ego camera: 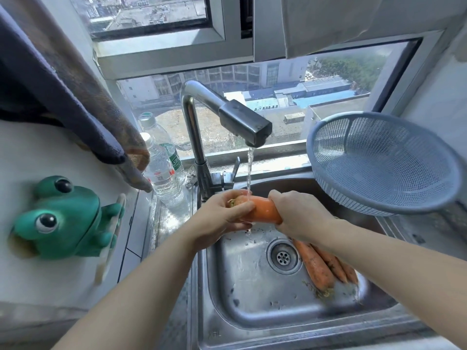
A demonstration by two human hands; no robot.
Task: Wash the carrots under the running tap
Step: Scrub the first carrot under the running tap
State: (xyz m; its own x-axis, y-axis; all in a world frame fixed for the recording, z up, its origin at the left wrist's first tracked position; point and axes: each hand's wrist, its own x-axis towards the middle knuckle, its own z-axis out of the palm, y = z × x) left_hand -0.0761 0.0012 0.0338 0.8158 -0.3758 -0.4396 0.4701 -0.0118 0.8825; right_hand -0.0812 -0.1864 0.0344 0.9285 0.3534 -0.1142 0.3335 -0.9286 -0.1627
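An orange carrot (265, 209) lies level over the steel sink (242, 281), right under the thin stream from the running tap (242, 122). My left hand (222, 213) grips its stalk end, fingers curled round it. My right hand (300, 215) grips the other end, which is hidden in my fist. Two or three muddy carrots (318, 266) lie in the sink basin to the right of the drain (283, 256), partly under my right forearm.
A blue plastic colander (384, 162) sits tilted on the counter at the sink's right. Two water bottles (164, 165) stand left of the tap. A green frog holder (63, 218) hangs on the left wall under hanging cloths (75, 97). A window lies behind.
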